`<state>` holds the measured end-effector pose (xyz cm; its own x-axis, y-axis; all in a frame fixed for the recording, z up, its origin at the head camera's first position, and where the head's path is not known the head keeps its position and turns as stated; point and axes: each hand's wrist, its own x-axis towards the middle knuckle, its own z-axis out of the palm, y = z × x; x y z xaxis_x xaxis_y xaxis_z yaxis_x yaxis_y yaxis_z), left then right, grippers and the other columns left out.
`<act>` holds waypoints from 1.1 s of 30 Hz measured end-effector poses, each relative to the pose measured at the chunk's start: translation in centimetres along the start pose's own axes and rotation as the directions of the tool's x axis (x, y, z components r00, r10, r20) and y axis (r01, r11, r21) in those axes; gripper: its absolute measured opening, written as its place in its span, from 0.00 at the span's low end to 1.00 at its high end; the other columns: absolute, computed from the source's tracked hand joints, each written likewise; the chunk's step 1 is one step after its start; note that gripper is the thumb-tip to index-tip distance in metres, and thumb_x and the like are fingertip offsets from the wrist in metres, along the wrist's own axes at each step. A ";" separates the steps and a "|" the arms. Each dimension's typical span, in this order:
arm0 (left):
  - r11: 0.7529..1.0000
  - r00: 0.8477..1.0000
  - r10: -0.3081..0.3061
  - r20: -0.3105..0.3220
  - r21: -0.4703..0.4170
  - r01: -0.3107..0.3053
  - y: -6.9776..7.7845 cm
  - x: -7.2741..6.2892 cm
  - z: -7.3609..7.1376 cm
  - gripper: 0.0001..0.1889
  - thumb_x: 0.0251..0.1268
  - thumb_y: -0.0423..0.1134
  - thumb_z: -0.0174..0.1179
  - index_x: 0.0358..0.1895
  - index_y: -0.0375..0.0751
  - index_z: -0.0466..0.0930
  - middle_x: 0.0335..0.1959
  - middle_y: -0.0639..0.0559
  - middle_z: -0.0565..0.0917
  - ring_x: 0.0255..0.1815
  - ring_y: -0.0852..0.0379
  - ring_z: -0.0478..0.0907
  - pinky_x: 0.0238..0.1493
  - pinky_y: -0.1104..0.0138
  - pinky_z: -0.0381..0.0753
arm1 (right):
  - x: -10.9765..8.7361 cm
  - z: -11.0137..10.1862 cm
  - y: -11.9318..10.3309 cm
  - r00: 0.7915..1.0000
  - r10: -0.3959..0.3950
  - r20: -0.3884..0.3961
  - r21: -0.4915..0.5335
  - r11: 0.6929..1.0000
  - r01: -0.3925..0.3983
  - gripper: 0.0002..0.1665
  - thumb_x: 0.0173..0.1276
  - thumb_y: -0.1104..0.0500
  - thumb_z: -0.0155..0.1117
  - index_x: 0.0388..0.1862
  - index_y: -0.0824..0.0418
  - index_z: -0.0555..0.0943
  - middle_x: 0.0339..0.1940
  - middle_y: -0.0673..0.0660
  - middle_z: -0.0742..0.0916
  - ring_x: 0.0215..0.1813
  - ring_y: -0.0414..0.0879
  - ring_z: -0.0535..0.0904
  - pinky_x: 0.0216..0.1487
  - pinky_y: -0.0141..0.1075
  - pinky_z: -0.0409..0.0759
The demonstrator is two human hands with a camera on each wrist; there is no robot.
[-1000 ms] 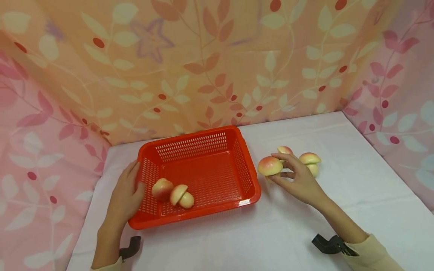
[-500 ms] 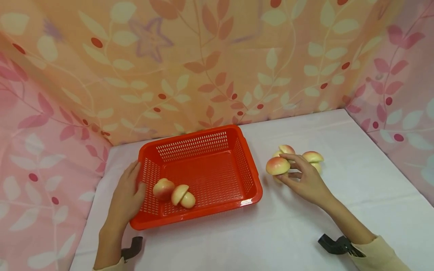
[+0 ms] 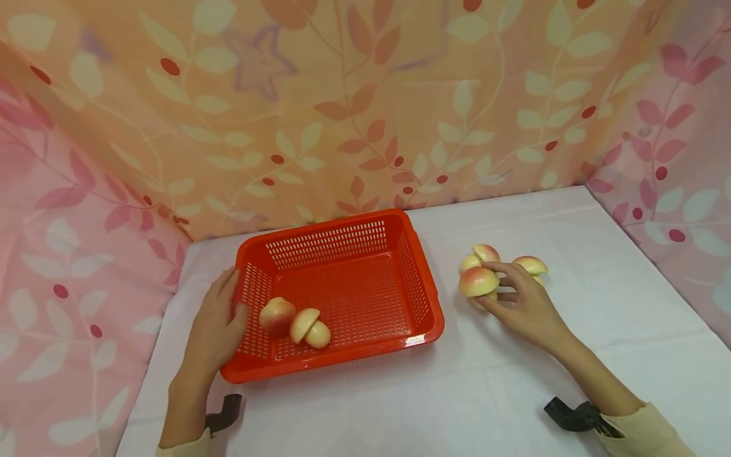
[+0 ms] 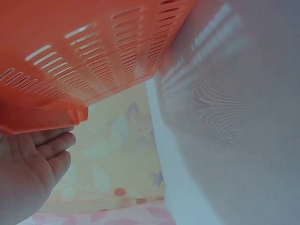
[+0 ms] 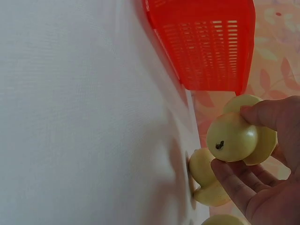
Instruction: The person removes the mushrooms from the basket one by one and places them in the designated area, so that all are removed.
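Note:
My right hand pinches a toy mushroom with a glossy pink-and-yellow cap, to the right of the red plastic basket. In the right wrist view its pale rounded stem with a dark mark faces the camera, between thumb and fingers. At the basket's left side my left hand holds the rim. The left wrist view shows its fingers under the rim's outer lip; the thumb is mostly hidden there. Inside the basket, near its front left corner, lie two more mushrooms, one pinkish and one paler.
Beyond the right hand are two mushrooms on the white-covered table, one behind the held one and one farther right, partly hidden by the hand. Patterned cloth surrounds the table at the back and sides.
My right hand has moved a little to the right, away from the basket, with the mushroom in its fingers. The left hand has stayed at the basket's rim.

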<state>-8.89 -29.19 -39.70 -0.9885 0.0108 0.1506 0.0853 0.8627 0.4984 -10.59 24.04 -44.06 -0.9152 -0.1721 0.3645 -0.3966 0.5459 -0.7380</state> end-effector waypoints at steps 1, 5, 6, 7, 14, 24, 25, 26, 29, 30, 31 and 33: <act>1.000 1.000 0.003 -0.001 -0.001 -0.003 0.0 0.1 0.0 0.35 0.74 0.33 0.50 0.83 0.33 0.57 0.84 0.32 0.60 0.83 0.28 0.58 0.76 0.27 0.62 | 0.0 -0.1 0.1 1.000 -0.005 -0.003 -0.010 1.000 0.005 0.37 0.58 0.70 0.80 0.68 0.63 0.79 0.57 0.60 0.84 0.48 0.25 0.77 0.47 0.15 0.83; 1.000 1.000 0.001 0.006 -0.003 -0.001 -0.1 0.2 0.2 0.35 0.74 0.33 0.51 0.83 0.33 0.57 0.84 0.32 0.60 0.83 0.28 0.57 0.77 0.28 0.62 | -0.2 -0.3 0.3 1.000 -0.015 -0.013 -0.045 0.999 0.015 0.38 0.57 0.70 0.81 0.67 0.65 0.79 0.55 0.60 0.84 0.47 0.24 0.76 0.47 0.15 0.83; 1.000 1.000 -0.003 0.010 -0.001 0.003 -0.1 0.2 0.3 0.35 0.74 0.33 0.51 0.83 0.33 0.57 0.84 0.32 0.60 0.83 0.28 0.57 0.76 0.27 0.62 | -0.3 -0.3 0.3 1.000 -0.015 -0.016 -0.050 0.999 0.014 0.38 0.57 0.71 0.81 0.67 0.65 0.79 0.54 0.60 0.84 0.47 0.24 0.75 0.46 0.16 0.83; 1.000 1.000 -0.008 0.014 0.003 0.008 -0.1 0.2 0.3 0.36 0.74 0.33 0.51 0.84 0.33 0.56 0.84 0.32 0.60 0.83 0.28 0.57 0.76 0.27 0.62 | -0.3 -0.4 0.3 1.000 -0.011 -0.015 -0.053 0.999 0.010 0.38 0.56 0.71 0.81 0.67 0.66 0.79 0.54 0.60 0.84 0.47 0.23 0.76 0.46 0.16 0.83; 0.999 0.999 -0.037 0.026 0.013 0.036 -0.1 0.2 0.3 0.37 0.74 0.34 0.51 0.85 0.35 0.55 0.85 0.33 0.59 0.84 0.28 0.57 0.75 0.26 0.63 | -0.2 -0.5 0.4 1.000 -0.012 -0.009 -0.074 0.997 0.011 0.38 0.55 0.71 0.81 0.67 0.67 0.78 0.53 0.62 0.83 0.45 0.20 0.77 0.44 0.17 0.85; 0.999 0.999 -0.032 0.025 0.014 0.032 -0.1 0.2 0.0 0.37 0.74 0.34 0.52 0.84 0.35 0.55 0.85 0.33 0.59 0.84 0.28 0.57 0.75 0.26 0.63 | -0.1 -0.6 0.5 1.000 0.003 -0.025 -0.105 0.994 -0.006 0.38 0.54 0.71 0.82 0.64 0.68 0.79 0.51 0.61 0.84 0.43 0.18 0.78 0.42 0.20 0.86; 0.999 0.999 -0.032 0.025 0.015 0.032 -0.1 0.2 0.0 0.37 0.74 0.34 0.52 0.84 0.35 0.55 0.85 0.33 0.59 0.84 0.28 0.57 0.75 0.26 0.63 | -0.1 -0.6 0.5 1.000 0.004 -0.028 -0.111 0.994 -0.007 0.37 0.54 0.70 0.82 0.64 0.68 0.79 0.51 0.61 0.85 0.43 0.19 0.79 0.42 0.20 0.86; 0.999 0.999 -0.034 0.025 0.017 0.033 -0.1 0.2 -0.1 0.37 0.74 0.34 0.52 0.84 0.35 0.55 0.85 0.33 0.59 0.84 0.28 0.57 0.75 0.26 0.63 | 0.0 -0.7 0.5 1.000 0.002 -0.030 -0.119 0.993 -0.006 0.37 0.54 0.70 0.82 0.64 0.67 0.80 0.51 0.62 0.85 0.43 0.19 0.79 0.41 0.20 0.86; 0.999 0.999 -0.041 0.029 0.017 0.041 -0.1 0.1 -0.2 0.37 0.74 0.34 0.52 0.85 0.35 0.54 0.85 0.33 0.58 0.84 0.28 0.57 0.74 0.26 0.64 | 0.1 -0.8 0.5 0.999 -0.018 -0.039 -0.153 0.988 0.012 0.37 0.54 0.68 0.83 0.64 0.67 0.81 0.50 0.62 0.86 0.41 0.22 0.79 0.40 0.18 0.84; 0.999 0.999 -0.043 0.031 0.017 0.043 -0.1 0.1 -0.2 0.38 0.74 0.34 0.52 0.85 0.36 0.54 0.85 0.33 0.58 0.84 0.28 0.57 0.74 0.26 0.64 | 0.1 -0.9 0.5 0.999 -0.022 -0.043 -0.156 0.988 0.015 0.37 0.53 0.68 0.83 0.64 0.67 0.81 0.50 0.62 0.86 0.41 0.22 0.79 0.40 0.18 0.84; 0.999 0.999 -0.043 0.031 0.017 0.043 -0.1 0.1 -0.2 0.37 0.74 0.34 0.52 0.85 0.35 0.54 0.85 0.33 0.58 0.84 0.28 0.57 0.74 0.26 0.64 | 0.1 -1.0 0.5 0.999 -0.026 -0.047 -0.156 0.988 0.018 0.37 0.53 0.69 0.83 0.63 0.67 0.81 0.50 0.63 0.86 0.41 0.22 0.79 0.40 0.17 0.83; 0.999 0.998 -0.045 0.033 0.015 0.044 -0.1 0.1 -0.1 0.37 0.74 0.34 0.52 0.85 0.36 0.54 0.85 0.33 0.58 0.84 0.28 0.57 0.75 0.26 0.64 | 0.2 -1.1 0.5 0.998 -0.033 -0.056 -0.161 0.987 0.023 0.37 0.52 0.69 0.83 0.63 0.67 0.82 0.50 0.63 0.86 0.43 0.20 0.77 0.40 0.16 0.82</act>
<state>-8.99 -29.35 -39.62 -0.9949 -0.0111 0.0999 0.0397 0.8701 0.4914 -10.85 25.19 -43.69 -0.8962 -0.1437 0.4198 -0.4012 0.6665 -0.6283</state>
